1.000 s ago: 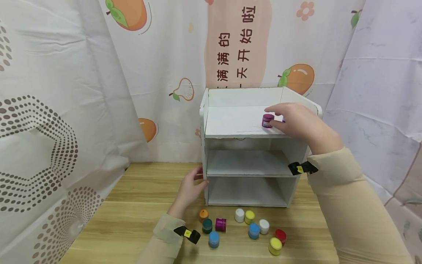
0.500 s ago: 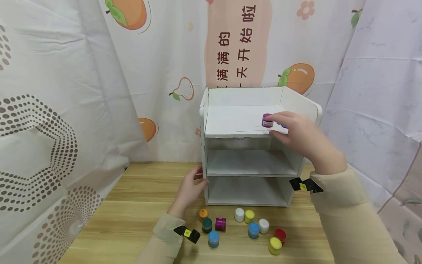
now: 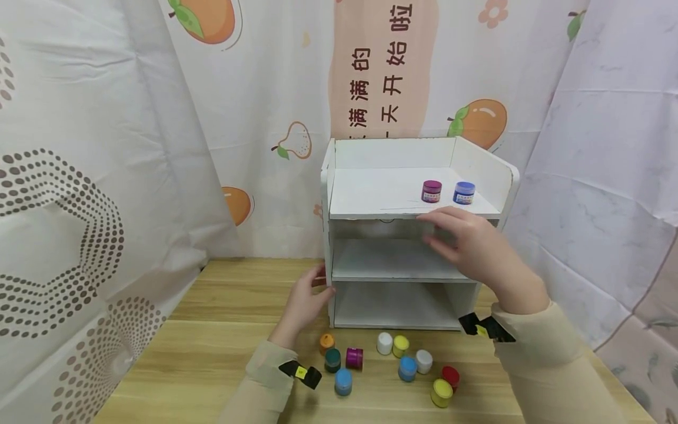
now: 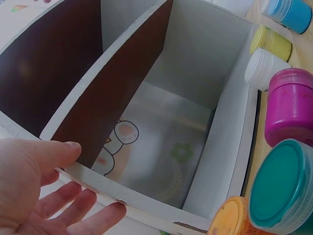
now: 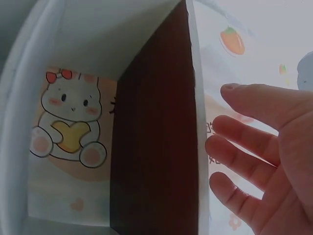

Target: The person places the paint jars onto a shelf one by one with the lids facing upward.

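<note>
A small white shelf unit point(image 3: 415, 275) stands on the wooden table. On its top board sit a purple paint jar point(image 3: 431, 192) and a blue paint jar point(image 3: 464, 193), side by side at the right. My right hand point(image 3: 471, 250) hovers in front of the unit, just below the top board, fingers apart and holding nothing. At the unit's left side panel, my left hand point(image 3: 305, 300) rests with its thumb at the front edge and relaxed fingers along the outside. The left wrist view shows that thumb and those fingers point(image 4: 93, 208) beside the panel.
Several paint jars stand before the unit: orange point(image 3: 326, 343), dark green point(image 3: 332, 360), light blue point(image 3: 343, 381), white point(image 3: 385, 343), yellow point(image 3: 442, 393) and red point(image 3: 451, 377) among them. One purple jar point(image 3: 354, 358) lies on its side. A printed curtain point(image 3: 265, 88) hangs behind.
My right hand has let go of the purple jar on the top board and drawn back and down, uncovering the blue jar beside it. My left hand stays in place.
</note>
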### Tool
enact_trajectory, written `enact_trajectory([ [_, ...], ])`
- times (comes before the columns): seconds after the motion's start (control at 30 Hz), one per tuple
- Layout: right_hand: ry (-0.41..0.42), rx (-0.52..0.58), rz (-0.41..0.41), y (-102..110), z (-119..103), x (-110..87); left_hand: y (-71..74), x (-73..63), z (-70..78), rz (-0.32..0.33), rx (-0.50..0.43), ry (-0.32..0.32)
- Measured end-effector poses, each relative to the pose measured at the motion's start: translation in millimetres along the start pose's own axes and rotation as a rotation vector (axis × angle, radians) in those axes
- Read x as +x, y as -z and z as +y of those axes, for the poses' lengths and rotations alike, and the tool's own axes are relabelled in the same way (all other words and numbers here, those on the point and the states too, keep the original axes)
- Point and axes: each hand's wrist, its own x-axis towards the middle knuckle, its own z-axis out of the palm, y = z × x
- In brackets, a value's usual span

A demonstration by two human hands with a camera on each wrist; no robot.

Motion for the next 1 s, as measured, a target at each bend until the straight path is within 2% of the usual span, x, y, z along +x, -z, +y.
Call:
enact_trajectory([
  [0.27, 0.041, 0.105, -0.041, -18.9, -8.1, -17.2, 0.1, 0.9, -0.6, -0.005, 0.004, -0.008],
  [0.47, 0.018, 0.155, -0.114, -36.5, -9.7, -32.9, 0.5, 0.9, 0.1, -0.003, 0.003, -0.017],
  [0.77, -0.031, 0.213, -0.245, -57.7, -14.0, -56.8, 0.3, 0.4, -0.1, -0.002, 0.0, -0.015],
  [1.0, -0.107, 0.236, -0.425, -67.8, -24.2, -72.2, 0.9, 0.6, 0.3, -0.004, 0.003, -0.018],
])
